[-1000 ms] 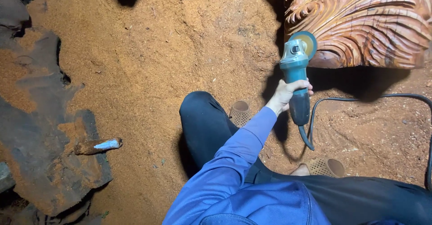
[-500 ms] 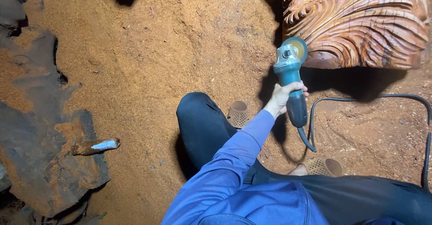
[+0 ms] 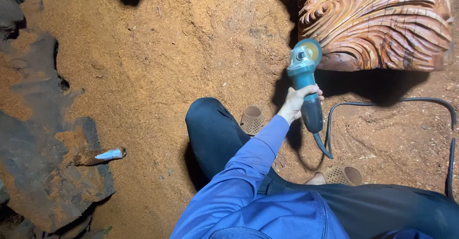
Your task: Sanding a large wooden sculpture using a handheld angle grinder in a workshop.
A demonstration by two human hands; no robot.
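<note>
A: Item one, the hand?

B: One hand (image 3: 297,102) in view, right of centre, reaching out of a blue sleeve (image 3: 248,172). Which hand it is cannot be told for certain; it reads as the left. Fingers wrapped tight round the body of a teal angle grinder (image 3: 306,83). No other hand shows.

A: Grinder, position and axis?

B: Right of centre, upper half of the frame. Long axis near vertical in the picture, tilted slightly. Disc head (image 3: 308,52) at the upper end, pointing toward the top of the frame; tail end toward the person, with a black cable (image 3: 382,104) leaving it, looping right and running down the right edge.

A: What does the head meet?

B: The disc sits at the lower left edge of a carved wooden piece (image 3: 377,26), upper right, reddish with flowing grooves. Touching or just short of it cannot be told.

A: Open room?

B: Wide sawdust floor (image 3: 158,62) to the left and above, free across the middle.

A: Other entries?

B: Dark-trousered knee (image 3: 210,124) below left of the hand. Two tan perforated sandals (image 3: 252,119) (image 3: 342,174), one beside the knee, one below the cable loop. Dark slab of wood (image 3: 38,172) along the left edge, with a small pale-tipped tool (image 3: 103,155) lying on it, well apart from the hand.
</note>
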